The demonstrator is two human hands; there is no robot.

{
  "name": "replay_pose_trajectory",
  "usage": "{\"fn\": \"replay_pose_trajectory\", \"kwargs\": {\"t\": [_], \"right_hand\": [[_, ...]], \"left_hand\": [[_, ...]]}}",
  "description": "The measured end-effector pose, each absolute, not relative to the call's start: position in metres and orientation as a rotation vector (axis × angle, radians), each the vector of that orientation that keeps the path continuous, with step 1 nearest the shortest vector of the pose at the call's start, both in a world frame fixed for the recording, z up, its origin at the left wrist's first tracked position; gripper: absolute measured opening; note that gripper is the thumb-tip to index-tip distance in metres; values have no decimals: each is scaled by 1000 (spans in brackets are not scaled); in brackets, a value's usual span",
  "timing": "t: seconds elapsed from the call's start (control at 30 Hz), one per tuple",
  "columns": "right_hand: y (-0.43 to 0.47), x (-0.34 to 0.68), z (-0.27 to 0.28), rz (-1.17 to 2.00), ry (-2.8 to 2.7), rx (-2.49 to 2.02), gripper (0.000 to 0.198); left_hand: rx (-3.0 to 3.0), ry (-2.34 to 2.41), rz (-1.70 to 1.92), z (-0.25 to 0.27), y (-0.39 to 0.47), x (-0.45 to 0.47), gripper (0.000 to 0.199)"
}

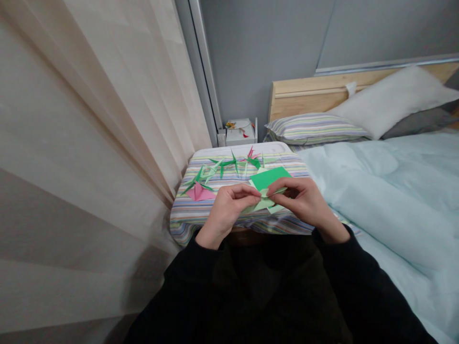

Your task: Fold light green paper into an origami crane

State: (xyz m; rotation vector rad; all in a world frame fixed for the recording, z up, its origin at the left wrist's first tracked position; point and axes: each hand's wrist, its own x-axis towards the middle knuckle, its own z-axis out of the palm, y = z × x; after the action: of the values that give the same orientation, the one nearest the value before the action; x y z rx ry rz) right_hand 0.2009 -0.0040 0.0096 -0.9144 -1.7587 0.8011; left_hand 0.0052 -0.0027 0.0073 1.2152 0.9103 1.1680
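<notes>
A light green piece of folded paper [263,204] is pinched between my two hands above a small cloth-covered table. My left hand [229,208] is closed on its left side, thumb against fingertips. On its right side my right hand [304,198] pinches it the same way; the fingers hide part of the folds. Just beyond them lies a stack of green paper sheets [268,177]. Several folded paper cranes in green and light green, such as a dark green crane [227,165], spread across the cloth. At the left rests a pink folded paper crane [199,192].
A striped cloth [190,215] covers the small table [247,149]. Close on the left hangs a pale curtain [107,119]. A bed with a light blue quilt [376,191] adjoins the right side. Behind the table stands a white cabinet [240,138] with small items on top.
</notes>
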Motion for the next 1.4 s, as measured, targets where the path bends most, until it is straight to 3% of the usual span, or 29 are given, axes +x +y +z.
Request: {"fn": "replay_pose_trajectory", "kwargs": {"t": [0.3,0.7,0.9,1.4], "right_hand": [[-4,197,12,875,-1643,-965,6],[1,188,-3,1185,-1192,-849,17],[3,188,-3,1257,-1194,-787,40],[2,186,2,1219,-1166,-837,34]], "left_hand": [[1122,900,1141,5,-3,10,29],[997,963,1188,5,-4,12,35],[978,981,1263,7,-6,15,31],[1038,907,1138,7,-7,15,27]]}}
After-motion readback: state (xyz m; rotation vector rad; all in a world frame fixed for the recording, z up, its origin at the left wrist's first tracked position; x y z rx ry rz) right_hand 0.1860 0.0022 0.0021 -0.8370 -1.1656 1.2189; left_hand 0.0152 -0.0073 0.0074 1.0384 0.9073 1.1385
